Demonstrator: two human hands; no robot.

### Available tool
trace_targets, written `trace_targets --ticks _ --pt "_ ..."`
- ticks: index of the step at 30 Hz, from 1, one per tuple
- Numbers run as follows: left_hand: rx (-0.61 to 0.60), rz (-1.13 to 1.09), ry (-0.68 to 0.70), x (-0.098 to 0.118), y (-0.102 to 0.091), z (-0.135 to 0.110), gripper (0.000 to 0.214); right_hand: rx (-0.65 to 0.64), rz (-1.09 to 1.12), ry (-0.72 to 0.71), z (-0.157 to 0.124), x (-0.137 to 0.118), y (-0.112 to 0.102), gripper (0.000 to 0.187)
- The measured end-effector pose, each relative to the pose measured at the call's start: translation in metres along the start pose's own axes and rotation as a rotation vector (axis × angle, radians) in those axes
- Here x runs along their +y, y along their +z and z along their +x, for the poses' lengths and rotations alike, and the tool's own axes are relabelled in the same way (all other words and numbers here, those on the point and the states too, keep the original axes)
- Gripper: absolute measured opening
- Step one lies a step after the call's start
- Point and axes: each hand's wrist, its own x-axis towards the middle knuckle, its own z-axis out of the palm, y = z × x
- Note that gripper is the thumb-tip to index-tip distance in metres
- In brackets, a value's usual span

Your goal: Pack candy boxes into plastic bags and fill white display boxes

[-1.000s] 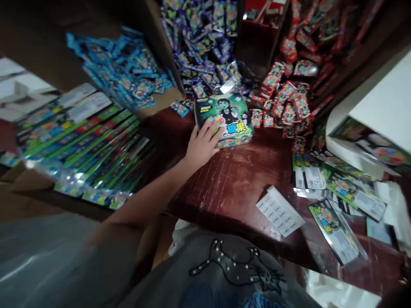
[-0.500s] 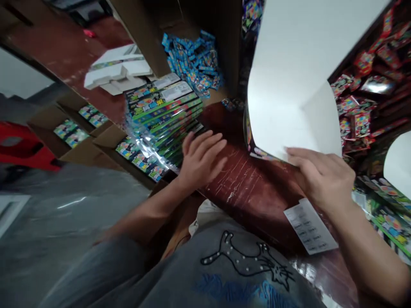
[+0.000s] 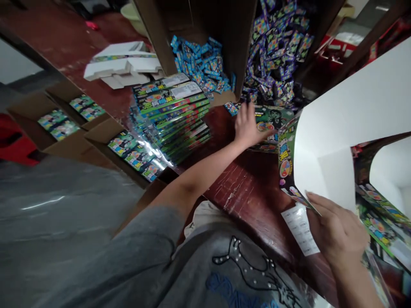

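Note:
My right hand pinches the near edge of an open display box, its inside white and its outside printed green and black. The box's tall white flap stands up toward the upper right. Fingers spread, my left hand reaches across the table at the left end of a closed printed box; whether it touches that box I cannot tell. Behind the left fingertips lie purple candy packets in a brown carton compartment. Below the open box, a white label sheet lies on the table.
Blue packets fill another compartment. A stack of wrapped printed boxes stands left of my forearm, with folded white cartons behind. Cartons of packed boxes stand along the left table edge. Another open white box is at right.
My left hand has moved right and forward to the closed box. My right hand has shifted the open box right and nearer, uncovering the closed box and the purple packets.

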Motion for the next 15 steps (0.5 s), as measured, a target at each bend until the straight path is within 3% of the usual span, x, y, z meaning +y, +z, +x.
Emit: trace_targets --ticks 1,3,5,7,11,15 --pt "-0.019 0.105 0.185 0.011 0.006 0.004 0.110 0.004 -0.003 0.012 -0.002 -0.002 0.002 0.036" --pt "-0.200 0.271 0.466 0.023 0.013 0.002 0.100 0.006 -0.015 0.029 -0.007 -0.005 0.002 0.036" --pt "-0.367 0.385 0.553 0.022 0.017 -0.008 0.089 -0.012 -0.022 0.036 -0.015 -0.005 -0.004 0.037" --pt "-0.377 0.454 0.523 0.016 0.015 -0.024 0.080 -0.038 0.000 0.029 -0.024 -0.001 -0.012 0.037" --pt "-0.257 0.554 0.375 0.005 0.003 -0.056 0.070 -0.151 0.087 0.020 -0.042 0.007 -0.031 0.027" --pt "-0.228 0.634 0.234 -0.006 -0.014 -0.056 0.070 -0.266 0.171 0.004 -0.043 0.002 -0.026 0.022"
